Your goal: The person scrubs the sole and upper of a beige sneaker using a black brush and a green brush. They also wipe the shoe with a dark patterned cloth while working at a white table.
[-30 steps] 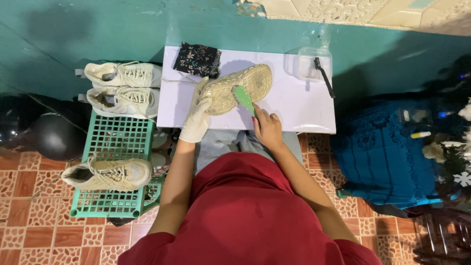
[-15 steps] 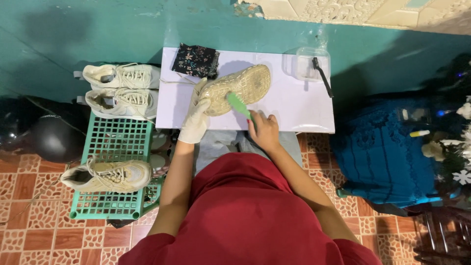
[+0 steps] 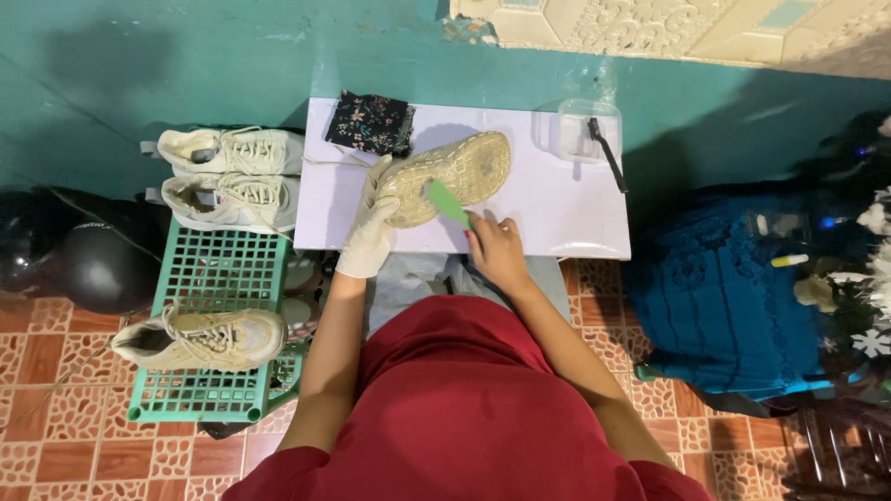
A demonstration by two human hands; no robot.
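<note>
Setting: teal wall point(image 3: 232, 56) behind, patterned red floor tiles point(image 3: 56, 445) below, and between them the white tabletop point(image 3: 557, 213) that we lean over in a red top.
Shoe: we see a cream shoe point(image 3: 450, 176) turned sole-up and tilted over the middle of the tabletop, its toe end pointing to the right.
Left hand: our left hand point(image 3: 371, 227), in a pale glove, is closed around the heel end of the shoe from below and lifts it off the tabletop; the forearm runs straight up from our lap.
Right hand: our bare right hand point(image 3: 492, 246) grips the handle of a green brush point(image 3: 447, 202), whose head lies against the sole; the wrist is bent inward, just beside the gloved hand.
On the tabletop: a dark floral cloth point(image 3: 371, 121) at the far left corner, and a clear plastic container point(image 3: 575, 130) at the far right with a black brush point(image 3: 608, 153) resting across its rim.
Left of us: a green plastic crate point(image 3: 213, 278) carries one more cream shoe point(image 3: 200, 339); two others point(image 3: 232, 172) lie side by side at its far end.
</note>
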